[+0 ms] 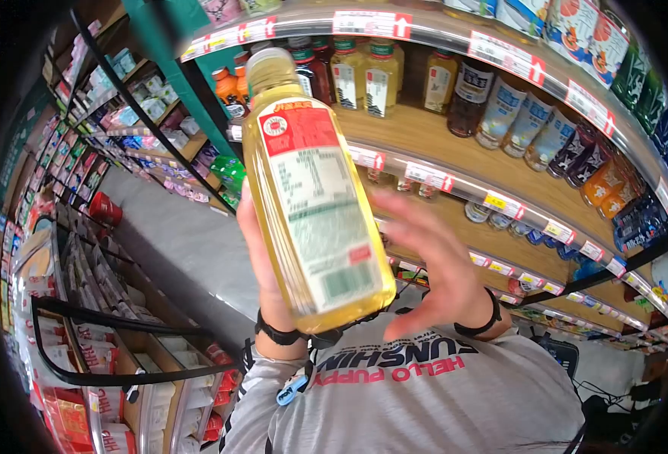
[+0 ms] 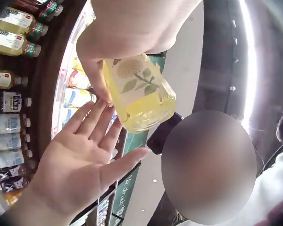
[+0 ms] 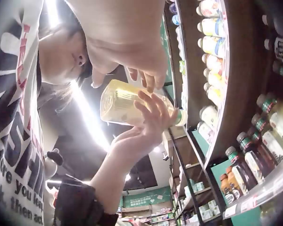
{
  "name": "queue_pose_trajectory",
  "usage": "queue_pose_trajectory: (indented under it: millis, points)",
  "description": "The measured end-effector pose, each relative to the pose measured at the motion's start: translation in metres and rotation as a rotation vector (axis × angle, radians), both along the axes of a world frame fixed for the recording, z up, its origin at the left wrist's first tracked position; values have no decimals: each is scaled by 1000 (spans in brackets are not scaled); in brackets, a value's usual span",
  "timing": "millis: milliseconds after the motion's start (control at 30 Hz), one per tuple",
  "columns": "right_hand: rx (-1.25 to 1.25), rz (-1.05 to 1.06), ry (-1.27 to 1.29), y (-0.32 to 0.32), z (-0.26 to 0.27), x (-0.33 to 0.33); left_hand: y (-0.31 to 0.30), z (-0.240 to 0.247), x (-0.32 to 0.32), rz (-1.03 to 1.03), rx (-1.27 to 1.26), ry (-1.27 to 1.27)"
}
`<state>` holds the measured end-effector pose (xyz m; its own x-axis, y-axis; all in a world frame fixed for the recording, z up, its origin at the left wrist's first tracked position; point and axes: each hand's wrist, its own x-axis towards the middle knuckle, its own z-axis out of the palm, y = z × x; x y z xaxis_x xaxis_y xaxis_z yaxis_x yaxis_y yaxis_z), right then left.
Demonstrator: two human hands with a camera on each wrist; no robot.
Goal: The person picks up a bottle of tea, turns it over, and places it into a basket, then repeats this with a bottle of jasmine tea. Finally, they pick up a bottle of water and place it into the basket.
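A bottle of yellow liquid [image 1: 315,181], with a red, white and green label, tilts in front of the chest. My left hand [image 1: 262,261] grips it from behind and the left side. Beside its lower right edge, my right hand [image 1: 444,268] has its fingers spread, holding nothing. In the left wrist view, the left hand [image 2: 127,28] is around the bottle [image 2: 141,96], and the right palm [image 2: 73,167] faces up. Curled left fingers [image 3: 155,110] support the bottle [image 3: 120,101] in the right wrist view, below the right hand [image 3: 127,44].
Shelves of drinks [image 1: 402,144] with price tags curve across the front and right. A dark-framed rack [image 1: 133,356] of packets stands at the lower left. Beyond it lie a grey aisle floor [image 1: 164,234] and a red bucket [image 1: 105,209].
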<state>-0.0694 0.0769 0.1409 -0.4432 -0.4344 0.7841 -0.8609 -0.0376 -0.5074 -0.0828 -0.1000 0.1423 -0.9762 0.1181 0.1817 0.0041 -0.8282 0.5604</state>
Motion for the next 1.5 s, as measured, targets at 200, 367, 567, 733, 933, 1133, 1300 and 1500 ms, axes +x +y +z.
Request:
queue_pose_trajectory:
  millis: [200,367,567,733,933,1133,1300,1500]
  points:
    - [-100,-96,166,-35,-12,-1,-25,-35,-14,-13,14,43]
    - [-137,-134,280,-40,-20,0,-16,-10,3,-14,199,-18]
    - [-244,-155,324,-50,-32,6,-21,-31,-2,-156,271,-30]
    - [-286,-169,366,-56,-35,7,-20,-36,2,-257,307,-113]
    - [-239,-218,391,-59,-32,7,-23,-36,-5,-311,310,-116]
    - [-212,-275,360,-65,-35,7,-26,-32,-8,-338,286,-117]
    - [-240,-282,375,-73,-36,2,-33,-28,-12,-337,191,-107]
    - [-271,-297,372,-86,-38,-2,-44,-31,-19,-326,140,-59]
